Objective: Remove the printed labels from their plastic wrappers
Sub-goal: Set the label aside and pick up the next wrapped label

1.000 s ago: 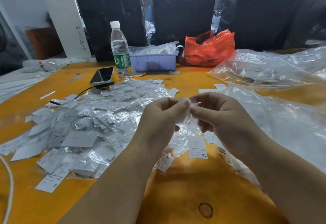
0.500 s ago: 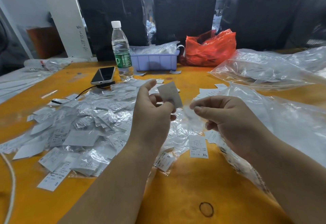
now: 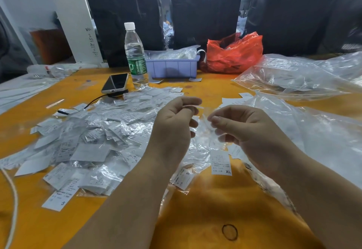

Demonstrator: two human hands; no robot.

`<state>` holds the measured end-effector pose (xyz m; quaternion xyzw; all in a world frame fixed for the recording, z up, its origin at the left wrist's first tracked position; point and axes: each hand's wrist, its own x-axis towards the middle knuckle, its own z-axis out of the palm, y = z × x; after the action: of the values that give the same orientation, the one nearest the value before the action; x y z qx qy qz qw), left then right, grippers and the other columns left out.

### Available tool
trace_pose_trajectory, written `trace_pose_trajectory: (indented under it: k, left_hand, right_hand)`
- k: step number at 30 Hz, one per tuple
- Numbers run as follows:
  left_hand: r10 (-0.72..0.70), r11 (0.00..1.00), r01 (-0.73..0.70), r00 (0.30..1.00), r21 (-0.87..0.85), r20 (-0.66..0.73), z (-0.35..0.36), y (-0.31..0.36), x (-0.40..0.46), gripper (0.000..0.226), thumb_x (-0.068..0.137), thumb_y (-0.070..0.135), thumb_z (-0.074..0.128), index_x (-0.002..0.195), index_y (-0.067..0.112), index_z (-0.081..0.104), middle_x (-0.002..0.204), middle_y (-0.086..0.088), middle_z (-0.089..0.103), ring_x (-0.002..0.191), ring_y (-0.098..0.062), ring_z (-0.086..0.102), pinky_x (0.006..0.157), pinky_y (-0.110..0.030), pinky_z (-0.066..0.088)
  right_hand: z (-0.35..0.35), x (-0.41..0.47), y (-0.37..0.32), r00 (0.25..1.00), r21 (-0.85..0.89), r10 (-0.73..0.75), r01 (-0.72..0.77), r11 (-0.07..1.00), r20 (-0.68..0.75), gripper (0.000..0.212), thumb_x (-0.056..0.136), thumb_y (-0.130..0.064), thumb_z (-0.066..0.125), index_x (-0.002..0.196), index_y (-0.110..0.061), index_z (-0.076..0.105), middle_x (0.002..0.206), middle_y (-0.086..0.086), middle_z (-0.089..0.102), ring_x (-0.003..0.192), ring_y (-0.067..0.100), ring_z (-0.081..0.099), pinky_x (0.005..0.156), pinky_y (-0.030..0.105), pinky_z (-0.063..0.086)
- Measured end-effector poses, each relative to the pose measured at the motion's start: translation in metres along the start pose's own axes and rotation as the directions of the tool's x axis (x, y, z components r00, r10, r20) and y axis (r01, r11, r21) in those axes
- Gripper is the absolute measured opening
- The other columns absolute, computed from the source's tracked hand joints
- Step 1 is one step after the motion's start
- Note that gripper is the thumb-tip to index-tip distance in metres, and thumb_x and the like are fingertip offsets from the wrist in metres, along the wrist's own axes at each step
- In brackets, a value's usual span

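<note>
My left hand (image 3: 174, 123) is raised over the table and pinches a small white printed label (image 3: 196, 107), seen edge-on between thumb and fingers. My right hand (image 3: 244, 131) is just to its right and pinches a clear plastic wrapper (image 3: 215, 141) that hangs down from its fingertips. A broad heap of white labels and crumpled wrappers (image 3: 98, 137) covers the orange table (image 3: 205, 209) to the left. Loose labels marked XL (image 3: 221, 162) and S (image 3: 184, 177) lie below my hands.
A water bottle (image 3: 135, 56), a phone (image 3: 115, 83) on a cable, a lilac plastic tray (image 3: 173, 66) and a red plastic bag (image 3: 235, 52) stand at the back. Large clear plastic bags (image 3: 303, 76) spread over the right side. A rubber band (image 3: 229, 232) lies near the front edge.
The hands pulled apart, the left drawing the label out of the wrapper held by the right. Since half a second ago the left hand has turned the label edge-on and moved closer to the right hand.
</note>
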<state>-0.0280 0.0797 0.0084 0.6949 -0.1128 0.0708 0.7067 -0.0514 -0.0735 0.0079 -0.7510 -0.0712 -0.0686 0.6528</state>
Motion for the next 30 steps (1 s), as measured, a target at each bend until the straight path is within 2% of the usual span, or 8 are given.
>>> trace_pose_trajectory:
  k: [3, 5, 8, 10, 12, 18, 24, 30]
  left_hand:
    - [-0.02, 1.0, 0.02, 0.999, -0.013, 0.032, 0.0009, 0.0015, -0.0016, 0.034, 0.096, 0.011, 0.04, 0.1, 0.02, 0.072, 0.093, -0.001, 0.07, 0.074, -0.009, 0.062, 0.059, -0.023, 0.051]
    - [-0.032, 0.998, 0.033, 0.999, -0.056, 0.022, 0.0002, 0.0023, -0.0018, 0.035, 0.097, 0.017, 0.038, 0.103, 0.021, 0.072, 0.1, 0.002, 0.071, 0.076, -0.008, 0.064, 0.062, -0.023, 0.053]
    - [-0.022, 0.998, 0.022, 1.0, -0.065, -0.006, -0.001, 0.0026, -0.0008, 0.03, 0.098, 0.012, 0.045, 0.105, 0.021, 0.072, 0.093, 0.006, 0.071, 0.072, -0.005, 0.063, 0.062, -0.021, 0.054]
    - [-0.002, 0.999, 0.001, 1.0, -0.05, -0.009, -0.0009, 0.0013, -0.0006, 0.029, 0.094, 0.003, 0.052, 0.105, 0.02, 0.072, 0.084, 0.007, 0.071, 0.07, -0.005, 0.063, 0.063, -0.02, 0.055]
    - [0.022, 0.999, -0.023, 1.0, -0.029, -0.011, -0.0009, -0.0002, -0.001, 0.03, 0.092, 0.0, 0.055, 0.106, 0.02, 0.071, 0.084, 0.006, 0.071, 0.07, -0.006, 0.064, 0.063, -0.02, 0.055]
    - [0.022, 0.998, -0.022, 1.0, -0.055, -0.002, -0.0011, 0.0005, -0.0011, 0.029, 0.091, 0.0, 0.057, 0.1, 0.023, 0.073, 0.089, 0.003, 0.074, 0.076, -0.01, 0.067, 0.066, -0.022, 0.056]
    - [0.076, 0.997, -0.076, 0.997, 0.012, 0.008, 0.0009, -0.0005, -0.0019, 0.028, 0.091, 0.003, 0.056, 0.097, 0.022, 0.075, 0.087, 0.003, 0.074, 0.084, -0.016, 0.069, 0.07, -0.03, 0.06]
    - [0.081, 0.997, -0.081, 0.996, 0.002, 0.023, -0.0006, -0.0008, -0.0037, 0.02, 0.094, 0.012, 0.059, 0.097, 0.025, 0.074, 0.088, 0.003, 0.073, 0.081, -0.014, 0.07, 0.065, -0.026, 0.058]
  right_hand:
    - [-0.001, -0.0007, -0.0001, 0.999, 0.041, 0.005, -0.006, 0.999, 0.033, 0.006, 0.086, -0.012, 0.068, 0.089, -0.013, 0.074, 0.077, 0.002, 0.07, 0.073, 0.015, 0.063, 0.071, 0.03, 0.055]
    - [-0.0008, -0.0012, -0.0003, 0.998, 0.053, 0.006, -0.009, 0.999, 0.055, 0.012, 0.084, -0.006, 0.07, 0.094, -0.012, 0.072, 0.076, 0.004, 0.071, 0.073, 0.016, 0.064, 0.07, 0.028, 0.055]
    - [-0.0003, -0.0011, -0.0019, 0.997, 0.084, 0.016, -0.022, 0.996, 0.071, 0.029, 0.075, -0.006, 0.075, 0.103, -0.015, 0.069, 0.077, 0.007, 0.072, 0.071, 0.017, 0.065, 0.066, 0.024, 0.055]
    - [-0.0008, -0.0014, -0.0036, 0.997, 0.102, 0.018, -0.025, 0.994, 0.075, 0.044, 0.066, -0.014, 0.077, 0.108, -0.016, 0.065, 0.078, 0.008, 0.073, 0.07, 0.017, 0.066, 0.065, 0.025, 0.054]
    - [-0.0009, -0.0022, -0.0046, 0.997, 0.106, 0.012, -0.021, 0.994, 0.08, 0.051, 0.061, -0.019, 0.075, 0.111, -0.018, 0.062, 0.078, 0.008, 0.073, 0.07, 0.015, 0.066, 0.065, 0.025, 0.052]
    - [0.0002, -0.0025, -0.0041, 0.999, 0.055, -0.016, 0.014, 0.998, 0.041, 0.036, 0.078, -0.002, 0.074, 0.108, -0.019, 0.063, 0.077, 0.006, 0.071, 0.069, 0.013, 0.065, 0.065, 0.028, 0.051]
    - [0.0009, -0.0022, -0.0031, 0.999, 0.032, -0.023, 0.023, 0.999, 0.023, 0.036, 0.079, -0.003, 0.075, 0.108, -0.021, 0.063, 0.076, 0.003, 0.069, 0.069, 0.013, 0.064, 0.064, 0.027, 0.052]
    - [-0.0003, -0.0017, -0.0017, 0.999, 0.039, -0.031, 0.03, 0.999, 0.019, 0.036, 0.079, -0.004, 0.075, 0.108, -0.022, 0.063, 0.077, 0.004, 0.069, 0.07, 0.014, 0.064, 0.065, 0.029, 0.051]
